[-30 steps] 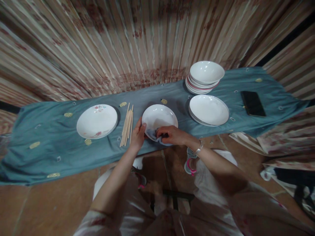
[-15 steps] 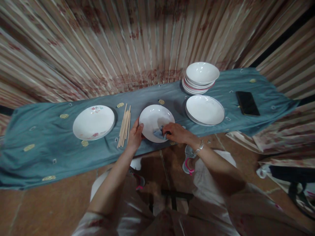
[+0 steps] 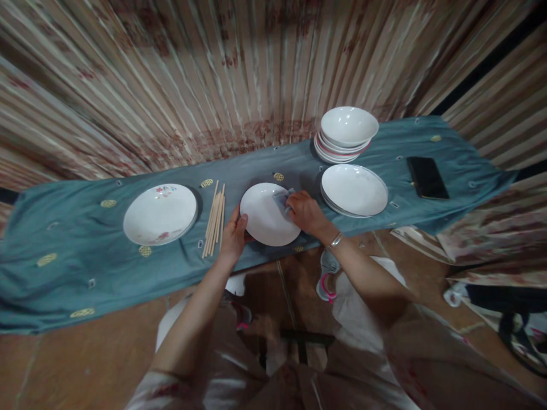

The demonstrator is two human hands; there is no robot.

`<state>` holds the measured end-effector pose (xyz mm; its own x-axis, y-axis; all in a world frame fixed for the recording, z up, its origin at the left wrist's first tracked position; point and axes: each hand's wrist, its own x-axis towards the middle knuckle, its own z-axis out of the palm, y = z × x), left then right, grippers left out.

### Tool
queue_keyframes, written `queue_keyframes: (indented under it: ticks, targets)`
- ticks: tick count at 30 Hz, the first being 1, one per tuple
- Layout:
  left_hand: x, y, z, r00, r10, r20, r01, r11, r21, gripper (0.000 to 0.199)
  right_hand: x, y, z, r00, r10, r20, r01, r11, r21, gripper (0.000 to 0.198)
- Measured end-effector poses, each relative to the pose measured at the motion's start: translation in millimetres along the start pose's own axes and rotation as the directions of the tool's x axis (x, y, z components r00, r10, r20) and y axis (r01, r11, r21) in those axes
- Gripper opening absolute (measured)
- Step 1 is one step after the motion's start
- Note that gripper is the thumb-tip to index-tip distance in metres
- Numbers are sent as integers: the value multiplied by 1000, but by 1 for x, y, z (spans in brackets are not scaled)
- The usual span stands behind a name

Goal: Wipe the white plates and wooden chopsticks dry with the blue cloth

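Glossy white plate [image 3: 265,222] is near front of teal-draped table [image 3: 252,168], L hand [image 3: 234,230] w/ fingers clamped on rim, R hand [image 3: 306,212] w/ fingers pinching gray-blue cloth [image 3: 281,198] over it; pleated curtain [image 3: 256,74] behind.

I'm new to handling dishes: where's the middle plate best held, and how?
Likely by the left rim of the plate, from the left: that curved edge is clear of the cloth and lets a thumb hook over, as the left grip shows.
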<state>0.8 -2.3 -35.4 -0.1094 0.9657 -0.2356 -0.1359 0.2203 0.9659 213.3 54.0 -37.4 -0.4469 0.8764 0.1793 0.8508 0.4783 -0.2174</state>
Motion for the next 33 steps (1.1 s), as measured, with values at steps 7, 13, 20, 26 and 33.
queue_keyframes:
  ticks: [7, 13, 20, 26, 33]
  targets:
    - [-2, -1, 1, 1000, 11, 12, -11, 999, -30, 72, 12, -3, 3, 998, 53, -44, -49, 995, 91, 26]
    - [-4, 1, 2, 999, 17, 43, -16, 1000, -25, 74, 24, -5, 15, 983, 100, -152, -50, 952, 301, 27]
    - [-3, -2, 1, 998, 36, 55, -36, 999, -6, 74, 40, -9, 29, 964, 110, -242, 29, 861, 508, 26]
    - [-4, -4, 1, 999, 28, 32, -29, 999, 18, 76, 46, -21, 30, 964, 89, -252, 107, 732, 672, 27]
    - [-5, -3, 1, 999, 4, 47, -4, 1000, 1, 75, 50, -31, 32, 975, 39, -218, 161, 554, 817, 29]
